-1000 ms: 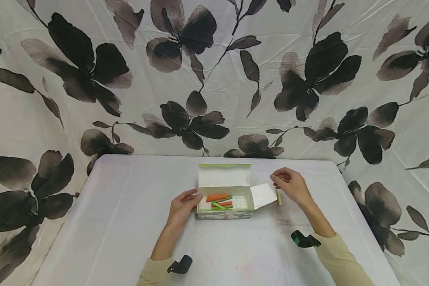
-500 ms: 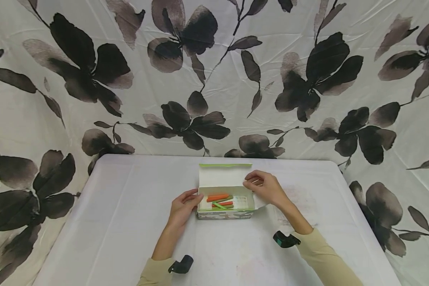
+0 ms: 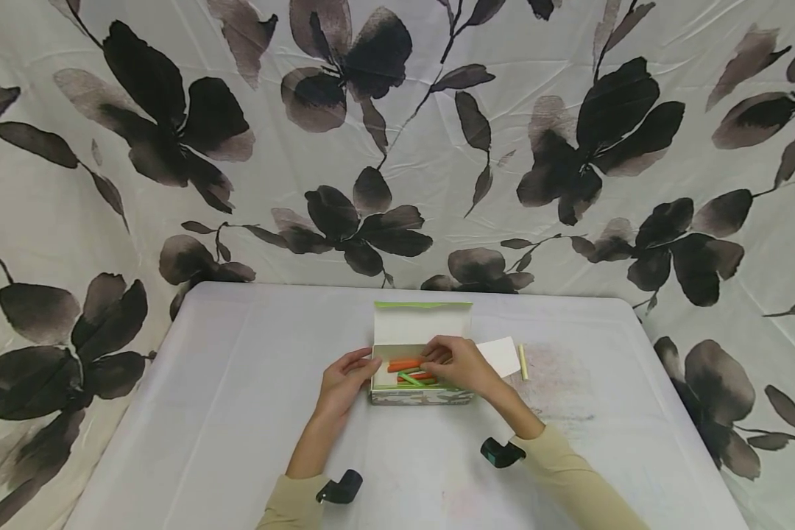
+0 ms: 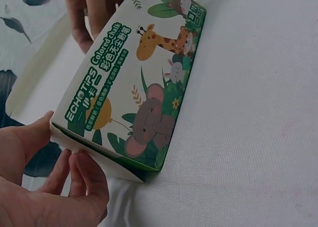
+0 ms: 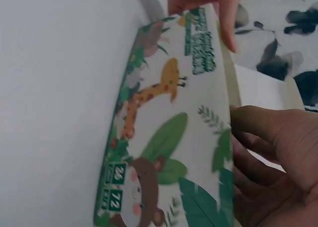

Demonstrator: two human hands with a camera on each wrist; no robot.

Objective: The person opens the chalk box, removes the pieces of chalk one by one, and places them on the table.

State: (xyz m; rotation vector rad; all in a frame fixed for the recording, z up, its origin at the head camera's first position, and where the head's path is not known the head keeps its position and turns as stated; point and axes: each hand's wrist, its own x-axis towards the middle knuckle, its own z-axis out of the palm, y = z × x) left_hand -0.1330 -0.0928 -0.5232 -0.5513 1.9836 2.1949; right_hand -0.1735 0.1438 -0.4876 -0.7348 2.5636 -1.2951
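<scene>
Right hand (image 3: 460, 364) moved leftward, chalk box (image 4: 131, 83) ("ECHOTIPS")

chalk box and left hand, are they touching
Touching. The left wrist view shows the left hand with its thumb at one corner of the chalk box and fingertips against the white end panel.

The head view looks forward and down, well back from the box (image 3: 421, 397). Both wrist views, much closer, share its printed front (image 4: 130, 83), the left near its left end, the right opposite.

Open box (image 3: 421, 397) with colored chalk (image 3: 403, 366)
</scene>
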